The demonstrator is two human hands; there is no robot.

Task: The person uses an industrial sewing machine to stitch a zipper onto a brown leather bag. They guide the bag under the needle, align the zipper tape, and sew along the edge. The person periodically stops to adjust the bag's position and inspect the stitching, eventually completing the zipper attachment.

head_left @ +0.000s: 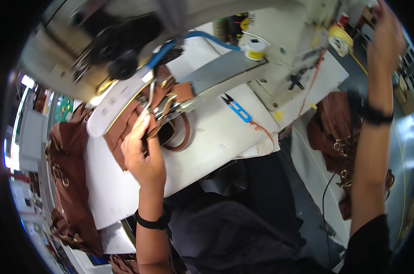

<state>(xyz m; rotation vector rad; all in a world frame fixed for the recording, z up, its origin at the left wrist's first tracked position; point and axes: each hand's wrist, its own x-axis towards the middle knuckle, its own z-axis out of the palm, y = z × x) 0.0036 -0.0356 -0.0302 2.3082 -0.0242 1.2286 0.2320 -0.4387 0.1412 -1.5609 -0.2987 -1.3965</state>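
Observation:
My left hand [145, 155] is closed on a brown leather bag [122, 130] at the needle area of a sewing machine [280, 50]. The thumb and fingers grip its edge beside the metal presser foot parts. A thin brown leather strap [185, 137] loops out to the right of the fingers, lying on the white table. My right hand [387, 43] is raised at the far upper right, beyond the machine's right end. It is blurred and partly cut off by the view's edge, so I cannot make out its fingers or anything in them.
Blue-handled thread snips [236, 108], tied to an orange cord, lie on the white table [207, 153]. A white spool [255, 49] sits by the machine arm. Brown leather bags hang at the left [70, 178] and right [337, 132]. A yellow thread cone [340, 40] stands behind.

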